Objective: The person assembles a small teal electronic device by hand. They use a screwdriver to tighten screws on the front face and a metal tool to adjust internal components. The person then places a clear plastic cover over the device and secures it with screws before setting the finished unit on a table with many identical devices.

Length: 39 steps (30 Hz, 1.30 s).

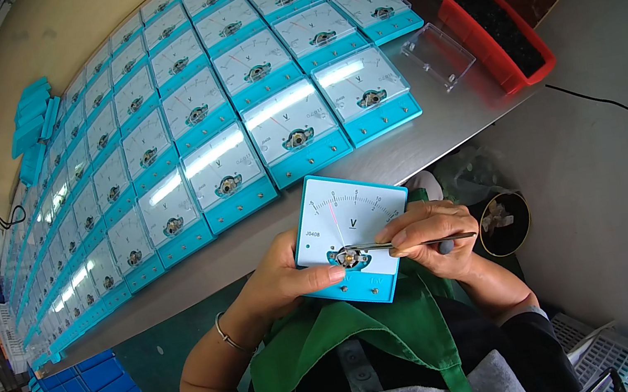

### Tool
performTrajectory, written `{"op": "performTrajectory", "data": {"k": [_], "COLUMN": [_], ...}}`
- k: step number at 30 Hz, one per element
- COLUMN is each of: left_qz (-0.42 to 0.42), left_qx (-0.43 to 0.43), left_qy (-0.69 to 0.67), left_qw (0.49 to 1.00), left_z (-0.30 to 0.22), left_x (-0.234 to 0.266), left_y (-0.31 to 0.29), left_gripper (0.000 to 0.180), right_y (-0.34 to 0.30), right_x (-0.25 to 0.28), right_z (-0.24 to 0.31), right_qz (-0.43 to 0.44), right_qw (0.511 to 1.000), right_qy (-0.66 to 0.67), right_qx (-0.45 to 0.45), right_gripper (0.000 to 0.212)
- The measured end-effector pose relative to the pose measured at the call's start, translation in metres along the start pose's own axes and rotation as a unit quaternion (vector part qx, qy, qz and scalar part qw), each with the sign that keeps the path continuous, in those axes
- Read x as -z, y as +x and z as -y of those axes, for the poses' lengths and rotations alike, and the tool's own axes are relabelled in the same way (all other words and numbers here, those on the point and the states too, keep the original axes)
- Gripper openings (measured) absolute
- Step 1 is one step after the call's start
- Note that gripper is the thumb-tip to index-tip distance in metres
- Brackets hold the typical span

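My left hand [290,274] grips a blue meter with a white dial [350,208] by its left side, its thumb beside the mechanism near the bottom. The meter is tilted above my lap, and its front cover is off. In its lower cut-out sits a small metal movement [350,257], with a thin red needle rising over the scale. My right hand [434,232] pinches slim metal tweezers [377,246], whose tips reach the movement. A small dark rounded piece [446,247] shows by the right fingers; what it belongs to is hidden.
Rows of similar blue meters [294,128] under clear covers fill the metal table [445,127]. A red bin [450,12] of small dark parts stands right, beside a loose clear cover [438,56]. Blue cases [32,124] are piled far left; a round container [504,225] stands below the table edge.
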<state>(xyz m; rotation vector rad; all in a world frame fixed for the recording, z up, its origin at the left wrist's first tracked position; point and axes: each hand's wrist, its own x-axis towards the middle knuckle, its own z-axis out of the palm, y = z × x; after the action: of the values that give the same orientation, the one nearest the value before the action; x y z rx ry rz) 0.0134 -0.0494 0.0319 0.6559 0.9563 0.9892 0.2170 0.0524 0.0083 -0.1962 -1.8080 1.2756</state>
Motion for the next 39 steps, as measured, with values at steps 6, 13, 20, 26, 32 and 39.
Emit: {"op": "performTrajectory", "data": {"k": [6, 13, 20, 26, 32, 39], "left_qz": [-0.014, -0.069, -0.071, -0.074, -0.083, -0.073], "left_qx": [-0.019, 0.022, 0.02, 0.029, 0.023, 0.028], "left_qy": [0.018, -0.021, -0.024, -0.031, -0.065, -0.097], "left_qw": [1.0, 0.997, 0.997, 0.996, 0.994, 0.992], "left_z": [0.002, 0.002, 0.006, 0.01, 0.009, 0.01], "left_x": [0.0, -0.001, -0.001, 0.0, 0.0, -0.002], "left_y": [0.001, 0.001, 0.001, 0.003, -0.001, 0.0], "left_gripper": [0.047, 0.039, 0.041, 0.041, 0.039, 0.037], "right_y": [-0.006, -0.01, -0.007, -0.004, 0.012, 0.04], "right_x": [-0.004, -0.008, -0.007, -0.002, 0.032, 0.086], "right_z": [-0.004, -0.005, 0.0, 0.004, 0.008, -0.009], "right_qz": [-0.041, -0.054, -0.081, -0.116, -0.208, -0.077], "right_qw": [0.996, 0.993, 0.98, 0.976, 0.946, 0.832], "right_qy": [0.054, 0.061, 0.12, 0.112, 0.002, -0.458], "right_qx": [-0.06, -0.083, -0.138, -0.149, -0.247, -0.303], "right_gripper": [0.015, 0.015, 0.013, 0.017, 0.023, 0.049]}}
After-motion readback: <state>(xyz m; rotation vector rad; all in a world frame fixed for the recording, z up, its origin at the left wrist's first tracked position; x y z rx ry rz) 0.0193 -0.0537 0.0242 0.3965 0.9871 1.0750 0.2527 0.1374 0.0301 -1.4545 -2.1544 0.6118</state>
